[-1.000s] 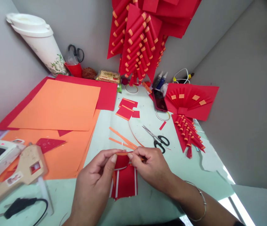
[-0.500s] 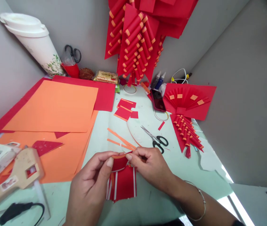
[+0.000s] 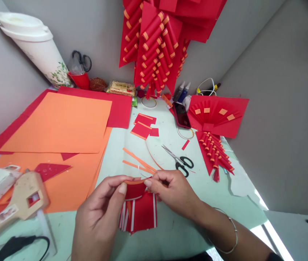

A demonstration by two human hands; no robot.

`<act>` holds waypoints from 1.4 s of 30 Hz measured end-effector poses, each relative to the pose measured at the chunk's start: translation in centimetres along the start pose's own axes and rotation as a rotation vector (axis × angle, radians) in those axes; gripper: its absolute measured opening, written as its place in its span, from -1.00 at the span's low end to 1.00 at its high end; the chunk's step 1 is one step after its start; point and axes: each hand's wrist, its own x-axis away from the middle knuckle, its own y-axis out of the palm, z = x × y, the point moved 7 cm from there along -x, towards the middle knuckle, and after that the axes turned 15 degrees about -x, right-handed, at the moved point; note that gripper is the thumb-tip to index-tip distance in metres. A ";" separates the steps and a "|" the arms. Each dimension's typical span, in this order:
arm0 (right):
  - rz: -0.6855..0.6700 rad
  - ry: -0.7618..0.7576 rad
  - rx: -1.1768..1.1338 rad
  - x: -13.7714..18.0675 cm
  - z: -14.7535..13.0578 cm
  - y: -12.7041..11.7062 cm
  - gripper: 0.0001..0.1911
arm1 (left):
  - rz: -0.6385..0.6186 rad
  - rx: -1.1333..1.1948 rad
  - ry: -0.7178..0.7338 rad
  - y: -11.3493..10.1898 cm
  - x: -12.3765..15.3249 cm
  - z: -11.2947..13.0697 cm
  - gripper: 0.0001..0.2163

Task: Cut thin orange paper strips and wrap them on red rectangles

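Between my two hands is a small red paper piece (image 3: 135, 190) with an orange strip along its top edge and a white line along its lower edge. My left hand (image 3: 99, 210) pinches its left end between thumb and fingers. At the other end, my right hand (image 3: 171, 190) pinches the upper right corner, its fingertips partly hidden. The piece bows slightly. Just below lie red paper pieces with white strips (image 3: 144, 214), overlapping on the table. Orange paper strips (image 3: 137, 161) lie beyond my hands, beside black-handled scissors (image 3: 179, 161).
A glue gun (image 3: 23, 195) and a black plug (image 3: 15, 246) lie at left, near large orange sheets (image 3: 58, 123). Red pieces with orange edges (image 3: 142, 130) sit ahead. A phone (image 3: 181, 115), tape rolls and red firecracker decorations (image 3: 215, 150) are at right. More decorations (image 3: 156, 50) hang at the back.
My left hand has shifted slightly left and the orange-edged red piece looks a little flatter and wider between my hands. My right hand stays nearly in place.
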 end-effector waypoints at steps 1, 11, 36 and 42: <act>0.000 -0.001 0.001 0.0 -0.1 0.0 -0.67 | 0.002 0.003 -0.003 0.0 0.0 0.0 -0.73; -0.004 0.018 0.015 0.0 -0.2 -0.1 -0.67 | 0.004 0.075 -0.068 -0.1 0.2 -1.2 -0.73; 0.034 -0.039 -0.058 0.2 -0.6 -0.2 -0.84 | -0.001 0.231 -0.133 0.0 0.0 -1.7 -0.76; 0.059 -0.099 -0.005 0.1 -1.0 -0.4 -0.92 | -0.060 0.195 -0.170 0.6 -0.5 -1.5 -0.68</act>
